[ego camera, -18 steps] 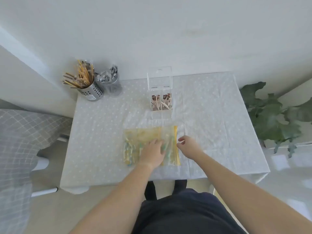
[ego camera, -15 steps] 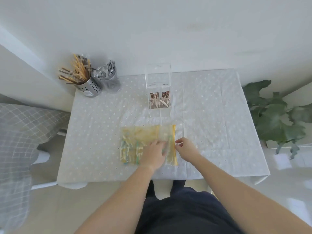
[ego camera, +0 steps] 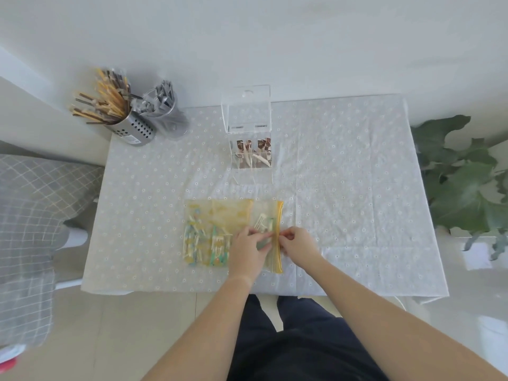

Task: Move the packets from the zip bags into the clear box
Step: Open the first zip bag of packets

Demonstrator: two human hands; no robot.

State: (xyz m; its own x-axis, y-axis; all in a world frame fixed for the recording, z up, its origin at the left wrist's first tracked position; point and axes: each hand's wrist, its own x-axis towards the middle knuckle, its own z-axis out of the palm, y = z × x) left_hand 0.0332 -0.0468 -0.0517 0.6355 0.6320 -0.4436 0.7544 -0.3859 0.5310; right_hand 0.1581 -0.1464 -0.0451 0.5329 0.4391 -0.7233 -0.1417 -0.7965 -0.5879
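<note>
Since the moment half a second back, when the right hand (ego camera: pixel 297 243) lay just beside the yellow zip edge (ego camera: pixel 279 235) with its fingers apart from it, that hand has been brought onto the edge and its fingertips are now pinched on the strip, while the left hand (ego camera: pixel 247 250) has been shifted toward the same end of the zip bag (ego camera: pixel 217 229) and is pressed flat on the plastic close to the opening. From this it is judged that the bag is being held down and its seal worked apart, so that the opening step is in hand and no packet has yet been drawn from this bag. The bag lies flat on the bench (ego camera: pixel 357 188) near its front edge, with the packets (ego camera: pixel 206 244) gathered mostly at its left end, well apart from the zip. The clear box (ego camera: pixel 251 158) stands farther back, lid raised, with a few brown and white packets already inside. Whether the seal has parted at all cannot be told, as that stretch is covered by both hands and blurred. A second bag seems to be overlapped under the first, but its outline is hard to separate. The left grip is not seen to be closed on anything.
</note>
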